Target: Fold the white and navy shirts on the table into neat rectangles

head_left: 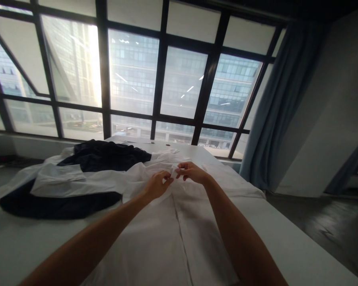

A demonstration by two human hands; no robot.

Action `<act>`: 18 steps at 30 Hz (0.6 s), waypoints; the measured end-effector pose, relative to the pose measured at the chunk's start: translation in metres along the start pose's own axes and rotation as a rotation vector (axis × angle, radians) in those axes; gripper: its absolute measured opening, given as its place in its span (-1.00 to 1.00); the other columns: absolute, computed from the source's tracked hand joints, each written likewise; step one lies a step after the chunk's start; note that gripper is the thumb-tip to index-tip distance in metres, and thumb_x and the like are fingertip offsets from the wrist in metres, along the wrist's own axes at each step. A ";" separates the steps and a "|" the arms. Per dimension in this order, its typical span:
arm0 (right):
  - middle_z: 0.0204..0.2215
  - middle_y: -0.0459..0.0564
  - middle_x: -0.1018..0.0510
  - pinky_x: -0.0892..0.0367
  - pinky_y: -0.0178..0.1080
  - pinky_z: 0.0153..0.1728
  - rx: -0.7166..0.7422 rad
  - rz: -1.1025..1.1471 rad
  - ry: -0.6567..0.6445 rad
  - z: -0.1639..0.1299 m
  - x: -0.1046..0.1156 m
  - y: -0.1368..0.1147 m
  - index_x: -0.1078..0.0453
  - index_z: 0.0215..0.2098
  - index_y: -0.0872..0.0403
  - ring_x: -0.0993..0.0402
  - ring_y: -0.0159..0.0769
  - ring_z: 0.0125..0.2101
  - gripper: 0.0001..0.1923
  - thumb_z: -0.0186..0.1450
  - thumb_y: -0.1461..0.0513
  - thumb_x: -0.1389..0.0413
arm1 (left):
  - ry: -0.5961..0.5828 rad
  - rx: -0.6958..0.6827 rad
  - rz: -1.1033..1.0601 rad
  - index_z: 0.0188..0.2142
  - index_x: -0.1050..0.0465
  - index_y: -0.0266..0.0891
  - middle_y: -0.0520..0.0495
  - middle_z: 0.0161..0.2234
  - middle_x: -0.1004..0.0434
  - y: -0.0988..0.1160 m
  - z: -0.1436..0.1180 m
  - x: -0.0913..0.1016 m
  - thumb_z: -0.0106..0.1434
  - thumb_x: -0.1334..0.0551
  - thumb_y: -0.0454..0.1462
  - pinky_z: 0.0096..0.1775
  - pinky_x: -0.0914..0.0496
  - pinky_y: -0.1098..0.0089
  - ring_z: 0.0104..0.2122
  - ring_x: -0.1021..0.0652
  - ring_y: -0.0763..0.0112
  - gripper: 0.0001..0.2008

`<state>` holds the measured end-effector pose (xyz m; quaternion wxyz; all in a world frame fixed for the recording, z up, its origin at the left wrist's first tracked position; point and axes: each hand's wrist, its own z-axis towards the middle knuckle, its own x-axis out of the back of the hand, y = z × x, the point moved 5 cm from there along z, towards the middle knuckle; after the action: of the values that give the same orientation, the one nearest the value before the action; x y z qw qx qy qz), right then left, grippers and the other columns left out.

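Observation:
A white shirt (155,234) lies spread on the white table, its front opening running toward me as a dark line. At the collar end, my left hand (159,183) is closed, thumb and fingers pinching the white cloth. My right hand (191,172) pinches the same piece of cloth from the other side, its fingers bent. The small bit of fabric between the two hands stands slightly raised. Fine details such as buttons are too small to make out.
Left of the shirt lie a dark navy garment (104,154) and a dark piece of cloth (59,204), tangled with white sleeves. The table (289,242) has its right edge near me. Beyond stand large windows (134,75) and a blue curtain (280,107).

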<state>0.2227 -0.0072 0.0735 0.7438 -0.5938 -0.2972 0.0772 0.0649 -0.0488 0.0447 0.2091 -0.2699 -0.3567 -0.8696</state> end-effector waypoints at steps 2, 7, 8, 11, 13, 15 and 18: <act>-0.49 -0.05 -0.51 -0.28 -0.43 -0.51 -0.007 0.063 0.007 0.001 0.002 0.004 -0.40 -0.41 0.14 -0.48 -0.38 -0.43 -0.49 0.01 -0.11 -0.35 | 0.001 0.016 -0.025 -0.44 -0.38 -0.20 -0.03 -0.46 -0.51 -0.001 0.001 -0.005 0.28 -0.13 -0.22 -0.31 -0.35 0.35 -0.44 -0.47 0.37 -0.82; -0.48 -0.10 -0.49 -0.45 -0.27 -0.28 0.005 0.276 0.026 0.010 0.001 0.021 -0.32 -0.40 0.11 -0.48 -0.36 -0.43 -0.43 -0.09 -0.09 -0.42 | 0.028 -0.015 -0.006 -0.43 -0.33 -0.20 0.00 -0.49 -0.46 0.001 -0.004 -0.010 0.24 -0.17 -0.26 -0.36 -0.31 0.39 -0.47 -0.44 0.40 -0.88; -0.48 -0.11 -0.49 -0.46 -0.24 -0.28 0.006 0.268 0.057 0.011 0.002 0.022 -0.31 -0.37 0.10 -0.48 -0.35 -0.43 -0.44 -0.08 -0.07 -0.43 | 0.026 -0.012 0.003 -0.43 -0.32 -0.20 0.01 -0.50 -0.45 0.001 -0.004 -0.011 0.23 -0.17 -0.28 -0.36 -0.31 0.40 -0.48 -0.44 0.41 -0.89; -0.53 -0.11 -0.46 -0.43 -0.28 -0.43 -0.015 0.005 0.262 0.010 0.010 0.016 -0.31 -0.36 0.08 -0.45 -0.35 -0.51 -0.50 0.01 -0.04 -0.40 | 0.020 -0.015 0.039 -0.45 -0.32 -0.19 0.01 -0.50 -0.45 0.001 -0.002 -0.015 0.21 -0.16 -0.34 -0.35 -0.32 0.40 -0.48 -0.45 0.42 -0.90; -0.57 -0.08 -0.46 -0.34 -0.33 -0.50 -0.012 -0.282 0.350 0.005 0.012 0.002 -0.34 -0.41 0.09 -0.42 -0.36 -0.55 -0.56 0.09 -0.05 -0.35 | 0.016 -0.027 0.054 -0.44 -0.34 -0.19 0.00 -0.49 -0.46 0.003 0.000 -0.017 0.21 -0.15 -0.36 -0.34 -0.32 0.40 -0.46 -0.46 0.41 -0.89; -0.58 -0.06 -0.48 -0.26 -0.35 -0.51 0.015 -0.541 0.340 0.001 0.005 -0.013 -0.40 -0.47 0.11 -0.42 -0.34 -0.55 -0.63 0.13 -0.01 -0.31 | 0.010 -0.044 0.044 -0.40 -0.38 -0.20 -0.01 -0.47 -0.49 0.006 0.001 -0.020 0.22 -0.16 -0.35 -0.33 -0.33 0.41 -0.45 -0.47 0.40 -0.92; -0.61 -0.04 -0.49 -0.21 -0.34 -0.47 0.006 -0.830 0.309 -0.002 -0.007 -0.026 -0.42 -0.56 0.13 -0.42 -0.31 -0.52 -0.76 0.17 0.16 -0.25 | -0.025 -0.105 0.015 -0.34 -0.42 -0.21 -0.03 -0.41 -0.53 0.008 0.003 -0.020 0.26 -0.19 -0.30 -0.30 -0.35 0.41 -0.41 -0.50 0.40 -0.95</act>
<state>0.2123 -0.0197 0.0953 0.7491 -0.4265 -0.3956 -0.3171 0.0854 -0.0489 0.0381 0.1968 -0.2942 -0.3109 -0.8821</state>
